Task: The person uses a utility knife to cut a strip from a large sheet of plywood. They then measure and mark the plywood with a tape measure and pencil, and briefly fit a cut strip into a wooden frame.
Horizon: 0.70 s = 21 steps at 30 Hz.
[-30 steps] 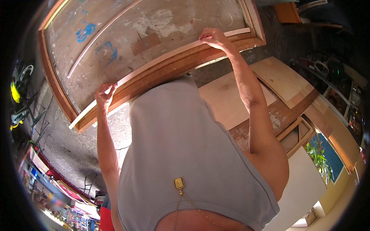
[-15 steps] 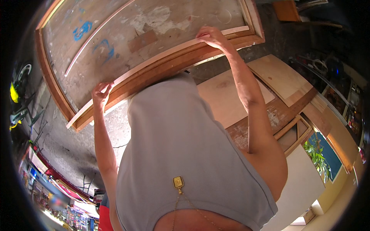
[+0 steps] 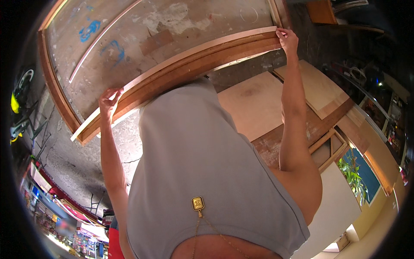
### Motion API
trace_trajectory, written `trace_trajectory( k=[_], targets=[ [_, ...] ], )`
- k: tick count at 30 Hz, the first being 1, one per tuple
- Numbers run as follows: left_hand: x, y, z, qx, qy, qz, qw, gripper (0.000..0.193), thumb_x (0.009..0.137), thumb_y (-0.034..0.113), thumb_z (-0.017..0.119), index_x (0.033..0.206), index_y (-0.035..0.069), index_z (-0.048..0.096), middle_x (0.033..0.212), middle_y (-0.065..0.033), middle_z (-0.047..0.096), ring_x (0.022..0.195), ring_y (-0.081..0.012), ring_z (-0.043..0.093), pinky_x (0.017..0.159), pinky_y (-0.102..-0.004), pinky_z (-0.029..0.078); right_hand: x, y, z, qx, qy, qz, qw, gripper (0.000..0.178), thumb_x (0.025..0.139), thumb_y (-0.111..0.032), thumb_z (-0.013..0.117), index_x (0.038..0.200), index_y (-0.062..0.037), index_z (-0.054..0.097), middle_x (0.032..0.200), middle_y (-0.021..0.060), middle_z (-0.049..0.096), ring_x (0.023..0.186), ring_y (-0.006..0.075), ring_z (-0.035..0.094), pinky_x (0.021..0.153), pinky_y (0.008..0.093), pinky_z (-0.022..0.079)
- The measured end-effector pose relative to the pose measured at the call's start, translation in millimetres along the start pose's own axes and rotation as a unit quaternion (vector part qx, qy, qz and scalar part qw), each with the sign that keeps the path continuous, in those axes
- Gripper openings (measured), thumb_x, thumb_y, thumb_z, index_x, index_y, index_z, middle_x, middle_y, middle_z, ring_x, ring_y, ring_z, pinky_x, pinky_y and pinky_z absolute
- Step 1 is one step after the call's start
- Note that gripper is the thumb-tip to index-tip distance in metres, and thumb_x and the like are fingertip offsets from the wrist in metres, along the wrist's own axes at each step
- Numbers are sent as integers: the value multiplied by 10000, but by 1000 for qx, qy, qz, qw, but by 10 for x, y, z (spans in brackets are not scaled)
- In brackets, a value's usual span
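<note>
A long, thin, pale wooden strip (image 3: 194, 51) lies along the near rail of a brown wooden frame (image 3: 52, 86). Toward its left part, my left hand (image 3: 108, 105) pinches the strip between thumb and fingers. At the far right end, the thumb and fingers of my right hand (image 3: 288, 41) are closed on the strip's tip, over the frame's corner. The strip's left end sticks out past my left hand near the frame's left corner. Another thin strip (image 3: 101, 43) rests on the worn, paint-marked surface (image 3: 129, 64) inside the frame.
Plywood sheets (image 3: 250, 103) lie on the right, close to my right arm. Beyond them stand a small wooden frame (image 3: 324, 144) and a green plant (image 3: 352, 172). Black and yellow equipment (image 3: 17, 103) is at the left edge, above the concrete floor (image 3: 69, 168).
My right hand has slid rightward along the strip to its end. My left hand has shifted slightly left, still pinching the strip.
</note>
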<state>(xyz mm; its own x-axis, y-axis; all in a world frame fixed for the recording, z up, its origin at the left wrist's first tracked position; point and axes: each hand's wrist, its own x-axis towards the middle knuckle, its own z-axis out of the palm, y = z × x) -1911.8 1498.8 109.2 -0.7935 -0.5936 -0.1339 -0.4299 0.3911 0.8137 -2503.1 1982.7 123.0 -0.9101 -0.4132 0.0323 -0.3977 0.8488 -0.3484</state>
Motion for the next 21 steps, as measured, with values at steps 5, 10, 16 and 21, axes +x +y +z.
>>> trace_trajectory(
  k=[5, 10, 16, 21],
  targets=[
    [23, -230, -23, -49, -29, -23, 998, 75, 868, 44, 792, 931, 17, 760, 883, -54, 737, 842, -127, 695, 754, -250, 531, 117, -31, 22, 27, -43, 81, 995, 275, 819, -368, 800, 1004, -166, 808, 997, 98, 769, 925, 276, 730, 840, 379, 563],
    [179, -258, -214, -139, -67, -6, 988, 115, 898, -31, 725, 997, 21, 752, 929, -47, 705, 906, -121, 679, 844, -259, 543, 299, -76, -98, 62, -59, 85, 993, 297, 827, -361, 797, 1036, -150, 803, 1027, 112, 773, 988, 256, 732, 861, 370, 556],
    [288, -148, -385, -88, -79, -24, 993, 105, 905, -14, 727, 1002, 15, 757, 930, -39, 668, 889, -119, 654, 845, -266, 527, 477, 102, -110, 130, -39, 87, 987, 264, 840, -314, 788, 1058, -165, 799, 1018, 93, 776, 951, 233, 732, 861, 354, 555],
    [261, -269, -312, -105, -101, -11, 989, 119, 893, -10, 745, 1002, 33, 766, 922, -22, 666, 852, -102, 633, 789, -255, 513, 455, 316, -10, 248, -113, 116, 955, 240, 843, -250, 788, 1073, -185, 797, 1017, 57, 778, 900, 191, 723, 843, 324, 554]
  ],
)
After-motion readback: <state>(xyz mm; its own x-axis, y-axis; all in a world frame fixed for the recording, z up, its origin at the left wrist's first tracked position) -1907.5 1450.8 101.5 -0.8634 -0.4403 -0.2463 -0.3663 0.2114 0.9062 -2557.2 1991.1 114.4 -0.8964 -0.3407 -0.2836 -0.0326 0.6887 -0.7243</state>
